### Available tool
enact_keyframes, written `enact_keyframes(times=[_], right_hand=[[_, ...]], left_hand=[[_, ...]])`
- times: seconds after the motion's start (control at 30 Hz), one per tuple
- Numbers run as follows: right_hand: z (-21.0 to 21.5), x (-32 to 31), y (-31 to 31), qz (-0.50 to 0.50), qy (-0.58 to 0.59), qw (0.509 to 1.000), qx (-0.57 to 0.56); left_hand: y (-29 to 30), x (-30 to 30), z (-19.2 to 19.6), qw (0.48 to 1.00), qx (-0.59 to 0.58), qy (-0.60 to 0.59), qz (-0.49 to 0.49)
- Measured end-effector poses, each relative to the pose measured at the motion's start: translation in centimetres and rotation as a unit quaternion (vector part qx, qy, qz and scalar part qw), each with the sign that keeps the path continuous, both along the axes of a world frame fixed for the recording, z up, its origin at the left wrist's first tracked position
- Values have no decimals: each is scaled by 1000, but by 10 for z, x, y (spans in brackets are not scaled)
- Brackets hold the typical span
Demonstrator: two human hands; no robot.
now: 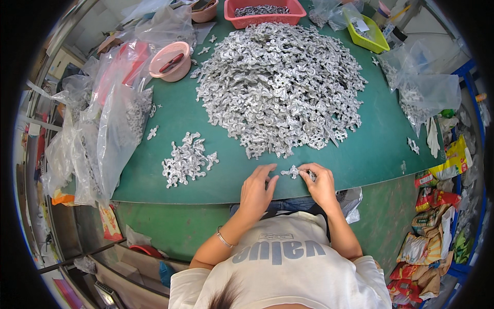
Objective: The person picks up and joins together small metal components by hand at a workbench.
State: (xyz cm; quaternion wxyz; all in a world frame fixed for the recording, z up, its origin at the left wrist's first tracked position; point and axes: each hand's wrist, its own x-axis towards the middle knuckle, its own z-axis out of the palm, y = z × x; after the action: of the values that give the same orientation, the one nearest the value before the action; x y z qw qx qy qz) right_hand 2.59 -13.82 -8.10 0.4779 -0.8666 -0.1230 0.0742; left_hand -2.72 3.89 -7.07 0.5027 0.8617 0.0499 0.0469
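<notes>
My right hand pinches a small silver cross-shaped metal part at the near edge of the green table mat. My left hand rests beside it with fingers spread, its fingertips close to the part, holding nothing. A large heap of the same silver parts covers the middle of the mat just beyond my hands. A smaller pile of parts lies to the left of my left hand.
Clear plastic bags of parts stand along the left edge, with more bags at the right. A pink bowl, a red basket and a yellow-green tray sit at the far side. Colourful packets are piled at the lower right.
</notes>
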Motion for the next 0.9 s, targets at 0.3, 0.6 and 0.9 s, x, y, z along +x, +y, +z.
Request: enact_keyframes(times=[0.3, 0.6, 0.9], right_hand=[[17, 0, -11, -56, -29, 991, -115], [23, -4, 1, 19, -25, 999, 30], [87, -13, 14, 67, 26, 961, 267]], left_hand=[[-17, 9, -14, 990, 107, -83, -23], [-20, 10, -8, 991, -12, -131, -1], [3, -10, 66, 965, -59, -256, -21]])
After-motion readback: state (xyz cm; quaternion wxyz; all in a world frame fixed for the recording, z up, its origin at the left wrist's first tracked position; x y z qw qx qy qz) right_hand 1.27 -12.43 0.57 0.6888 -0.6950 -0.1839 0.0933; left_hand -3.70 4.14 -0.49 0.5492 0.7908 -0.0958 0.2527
